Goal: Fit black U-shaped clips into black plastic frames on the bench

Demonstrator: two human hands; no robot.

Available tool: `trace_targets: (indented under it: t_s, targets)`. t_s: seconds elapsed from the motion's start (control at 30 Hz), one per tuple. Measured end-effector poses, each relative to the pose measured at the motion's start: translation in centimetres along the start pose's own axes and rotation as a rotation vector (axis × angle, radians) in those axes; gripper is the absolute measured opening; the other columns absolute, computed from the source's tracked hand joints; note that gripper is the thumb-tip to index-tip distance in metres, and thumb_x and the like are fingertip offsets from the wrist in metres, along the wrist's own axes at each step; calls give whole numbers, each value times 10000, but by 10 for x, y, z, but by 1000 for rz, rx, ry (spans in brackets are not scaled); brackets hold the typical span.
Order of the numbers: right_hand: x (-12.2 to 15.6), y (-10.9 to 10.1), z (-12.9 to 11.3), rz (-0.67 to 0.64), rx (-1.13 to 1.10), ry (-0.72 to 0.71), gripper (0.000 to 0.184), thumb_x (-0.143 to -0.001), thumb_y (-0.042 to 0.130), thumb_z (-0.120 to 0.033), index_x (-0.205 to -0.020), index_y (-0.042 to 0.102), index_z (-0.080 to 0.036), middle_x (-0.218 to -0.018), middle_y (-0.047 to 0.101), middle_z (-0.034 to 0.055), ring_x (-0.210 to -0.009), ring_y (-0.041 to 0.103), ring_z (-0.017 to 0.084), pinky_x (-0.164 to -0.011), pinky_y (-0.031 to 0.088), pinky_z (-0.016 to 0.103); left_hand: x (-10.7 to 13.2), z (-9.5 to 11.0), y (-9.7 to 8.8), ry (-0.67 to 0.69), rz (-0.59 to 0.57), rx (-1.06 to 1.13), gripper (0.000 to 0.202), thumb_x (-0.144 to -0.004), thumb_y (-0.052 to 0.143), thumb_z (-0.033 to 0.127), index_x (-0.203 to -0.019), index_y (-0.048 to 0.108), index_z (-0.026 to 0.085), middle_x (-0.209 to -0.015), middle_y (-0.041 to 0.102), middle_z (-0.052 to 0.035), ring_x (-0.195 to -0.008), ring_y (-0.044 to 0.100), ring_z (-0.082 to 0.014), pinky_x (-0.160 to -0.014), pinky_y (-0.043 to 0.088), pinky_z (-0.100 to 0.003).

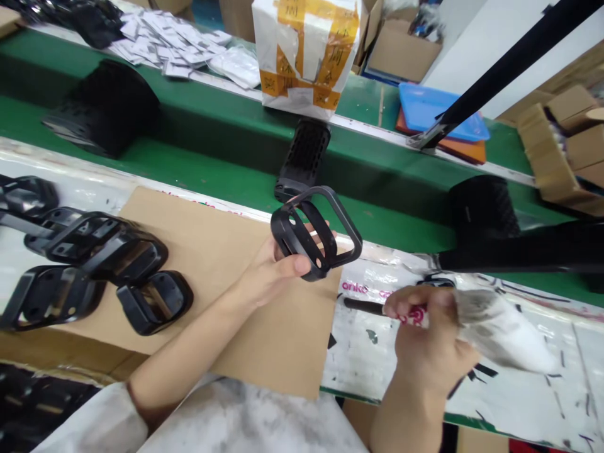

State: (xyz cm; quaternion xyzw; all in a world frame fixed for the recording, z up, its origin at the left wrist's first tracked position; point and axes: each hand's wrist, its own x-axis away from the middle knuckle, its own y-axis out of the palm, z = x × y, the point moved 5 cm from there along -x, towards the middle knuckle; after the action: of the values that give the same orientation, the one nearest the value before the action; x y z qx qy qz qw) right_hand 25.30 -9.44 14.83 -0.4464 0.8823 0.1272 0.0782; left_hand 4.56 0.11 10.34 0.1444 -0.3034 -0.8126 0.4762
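Note:
My left hand is closed round a black plastic frame, a rounded-square ring held up above the cardboard sheet. My right hand grips a black-tipped marker pen together with a crumpled white cloth, low over the white-covered bench to the right. The pen tip points left, apart from the frame.
Several more black frames lie at the left on the cardboard and bench. Black grille parts sit on the green conveyor behind. A taped white box, blue tray and cardboard cartons stand beyond. A black pole slants at right.

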Motion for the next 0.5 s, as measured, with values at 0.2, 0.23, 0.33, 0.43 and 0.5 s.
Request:
trace_targets:
  t_s: [0.2,0.23,0.33,0.43,0.5]
  targets:
    - [-6,-5,-14,-37,-101,24,238,-824,843,-283,-713,647,-206,-539,469,-85,-398,363,81,-370,301,226,6,-5,-28,102,79,-352,1174,-665,1021,432,-1600,311,406,-1494,584,-124,-1251,706,-363,-1060,582,-548]
    - [-7,-4,-14,-76,-110,37,272,-832,826,-292,-677,619,-209,-537,458,-82,-397,352,80,-370,294,231,7,-8,-32,112,66,-390,1156,-680,1010,457,-1594,304,413,-1503,570,-125,-1252,703,-360,-1053,584,-545]
    - [-6,3,-14,-172,-93,33,366,-879,764,-322,-605,549,-211,-499,410,-79,-376,323,80,-365,284,247,10,-15,-42,198,43,-580,1165,-684,1005,478,-1602,291,402,-1570,496,-143,-1330,645,-365,-1104,547,-549]
    - [0,7,-18,-150,-57,22,393,-913,739,-332,-602,531,-210,-487,388,-71,-390,343,80,-382,283,250,12,-23,-46,324,8,-828,1190,-637,1021,494,-1607,350,339,-1637,421,-164,-1448,524,-395,-1224,429,-575]
    - [7,0,-19,-39,-34,39,405,-930,744,-336,-623,512,-211,-521,338,-74,-415,325,66,-413,276,239,11,-35,-46,358,-47,-906,1175,-624,1013,534,-1599,398,303,-1614,446,-168,-1475,475,-416,-1262,370,-591]
